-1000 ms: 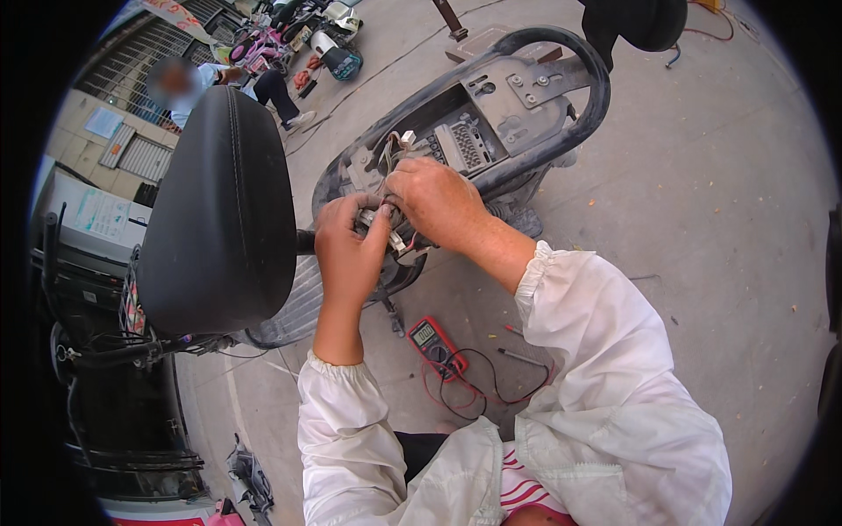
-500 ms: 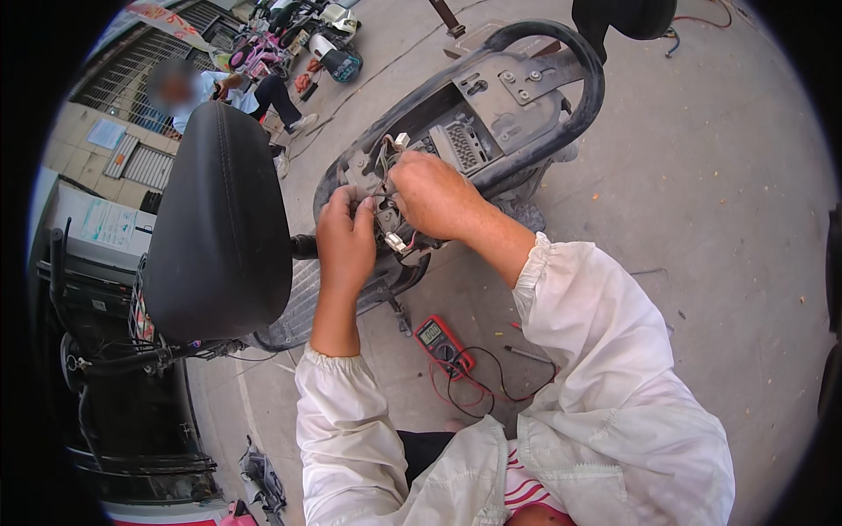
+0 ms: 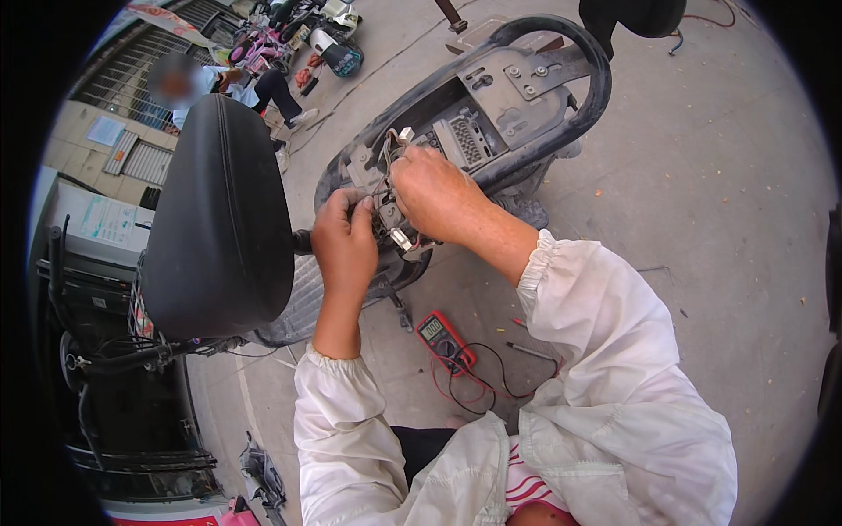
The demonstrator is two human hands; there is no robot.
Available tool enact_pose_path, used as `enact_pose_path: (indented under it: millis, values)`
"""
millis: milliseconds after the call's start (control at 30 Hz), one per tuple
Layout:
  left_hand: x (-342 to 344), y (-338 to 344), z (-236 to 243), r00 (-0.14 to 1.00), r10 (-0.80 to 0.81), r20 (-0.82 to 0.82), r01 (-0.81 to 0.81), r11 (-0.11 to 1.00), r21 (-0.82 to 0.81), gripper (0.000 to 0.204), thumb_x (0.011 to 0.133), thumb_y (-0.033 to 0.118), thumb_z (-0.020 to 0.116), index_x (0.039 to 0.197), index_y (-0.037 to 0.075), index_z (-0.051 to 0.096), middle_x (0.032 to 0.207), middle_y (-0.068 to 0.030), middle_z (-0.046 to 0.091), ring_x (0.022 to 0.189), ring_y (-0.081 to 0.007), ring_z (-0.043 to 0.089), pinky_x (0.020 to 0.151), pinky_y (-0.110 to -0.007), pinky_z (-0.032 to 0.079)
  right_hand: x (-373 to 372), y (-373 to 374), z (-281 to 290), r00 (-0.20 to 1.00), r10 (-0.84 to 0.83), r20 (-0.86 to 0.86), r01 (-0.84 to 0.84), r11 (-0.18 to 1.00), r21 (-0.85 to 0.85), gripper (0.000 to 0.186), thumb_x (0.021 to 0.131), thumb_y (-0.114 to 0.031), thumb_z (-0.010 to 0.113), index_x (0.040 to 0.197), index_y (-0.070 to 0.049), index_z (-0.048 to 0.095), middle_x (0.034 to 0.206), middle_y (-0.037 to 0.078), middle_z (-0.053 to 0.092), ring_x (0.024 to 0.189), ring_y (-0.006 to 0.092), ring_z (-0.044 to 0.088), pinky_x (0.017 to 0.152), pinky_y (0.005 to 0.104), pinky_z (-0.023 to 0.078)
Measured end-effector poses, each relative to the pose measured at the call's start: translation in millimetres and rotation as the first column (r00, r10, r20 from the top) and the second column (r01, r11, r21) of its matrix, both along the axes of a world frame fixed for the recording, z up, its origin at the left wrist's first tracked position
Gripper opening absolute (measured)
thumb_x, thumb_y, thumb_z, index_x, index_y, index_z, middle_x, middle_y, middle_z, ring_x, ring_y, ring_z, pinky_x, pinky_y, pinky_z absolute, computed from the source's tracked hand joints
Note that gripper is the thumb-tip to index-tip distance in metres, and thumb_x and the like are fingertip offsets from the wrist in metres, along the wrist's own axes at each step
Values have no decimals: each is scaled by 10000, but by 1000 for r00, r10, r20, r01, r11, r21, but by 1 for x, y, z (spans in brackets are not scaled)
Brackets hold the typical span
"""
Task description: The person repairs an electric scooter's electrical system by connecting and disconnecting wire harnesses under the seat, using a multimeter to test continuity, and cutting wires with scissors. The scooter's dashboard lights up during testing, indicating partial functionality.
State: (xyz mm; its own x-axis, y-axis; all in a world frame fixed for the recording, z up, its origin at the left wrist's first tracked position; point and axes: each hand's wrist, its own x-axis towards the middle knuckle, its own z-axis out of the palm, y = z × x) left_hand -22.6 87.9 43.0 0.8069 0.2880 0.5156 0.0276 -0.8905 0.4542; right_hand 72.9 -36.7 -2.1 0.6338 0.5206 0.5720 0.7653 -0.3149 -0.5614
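Observation:
Both my hands are over the opened seat compartment of an electric scooter [image 3: 522, 110], close together among its wires. My left hand [image 3: 345, 235] pinches thin wiring between thumb and forefinger. Just beside it, my right hand [image 3: 437, 195] is closed with bent fingers at the same wires; what its fingertips hold is hidden behind the hand. A bundle of wires [image 3: 388, 158] with a white connector [image 3: 406, 135] rises past the right fingertips. Another white connector [image 3: 401, 239] hangs below, between my two wrists. The black seat [image 3: 219, 219] is tipped up to the left.
A red multimeter [image 3: 445, 342] lies on the ground below the scooter, its red and black leads [image 3: 504, 386] looped beside it. A pen-like probe [image 3: 531, 351] lies to the right. At upper left sits a person [image 3: 263, 92] near parked bikes [image 3: 263, 44]. A black curved grab rail [image 3: 601, 88] surrounds the scooter's rear.
Very little differs. My hands stay at the wires with slight finger movement, and the view has shifted a little.

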Motion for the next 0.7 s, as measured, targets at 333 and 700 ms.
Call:
enact_pose_path:
  millis: [333, 700]
  values:
    - [6, 14, 19, 978, -177, -108, 160, 975, -153, 146, 891, 139, 667, 931, -2, 666, 796, -41, 641, 730, -93, 585, 665, -253, 462, 11, -14, 2, 971, 236, 21, -233, 931, 281, 154, 807, -87, 671, 931, -4, 636, 918, 191, 630, 910, 384, 602, 771, 456, 482]
    - [-26, 34, -17, 1000, 16, -4, -16, 991, -129, 137, 908, 100, 597, 1014, 28, 644, 877, -68, 629, 755, -151, 574, 711, -300, 474, 4, -10, 7, 997, 71, -12, -67, 976, 209, 129, 845, -87, 635, 858, 24, 570, 912, 232, 615, 916, 425, 594, 791, 496, 482]
